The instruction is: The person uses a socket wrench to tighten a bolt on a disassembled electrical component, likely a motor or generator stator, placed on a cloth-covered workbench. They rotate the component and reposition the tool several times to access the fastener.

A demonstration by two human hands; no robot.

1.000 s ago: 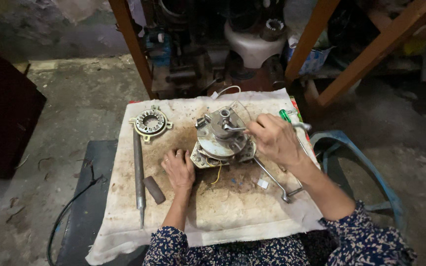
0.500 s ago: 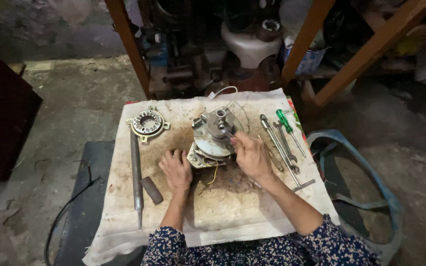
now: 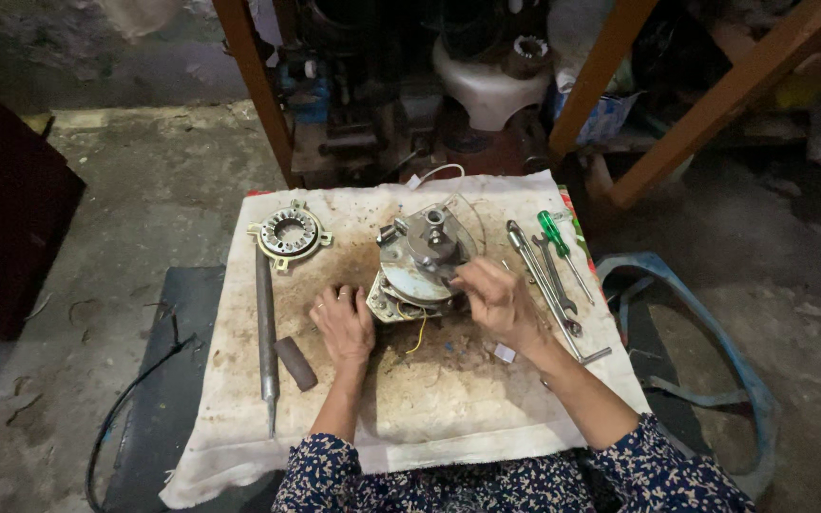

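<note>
A small grey electric motor (image 3: 420,261) with yellow wires lies on a stained white cloth (image 3: 429,408). My left hand (image 3: 344,323) rests flat on the cloth just left of the motor, fingers spread, a ring on one finger, holding nothing. My right hand (image 3: 491,299) is at the motor's right side, fingers pinched against its lower edge; whether something small is between them I cannot tell.
A round toothed metal ring (image 3: 289,234) lies at the cloth's back left, beside a long steel rod (image 3: 265,328) and a short dark cylinder (image 3: 295,363). Wrenches (image 3: 544,280) and a green-handled screwdriver (image 3: 560,242) lie at the right. Wooden legs (image 3: 249,85) and clutter stand behind; a blue strap (image 3: 705,351) loops on the floor.
My right hand has come down from the motor's upper right to its lower right edge, uncovering the wrenches. The view shifted slightly. The left hand has stayed put.
</note>
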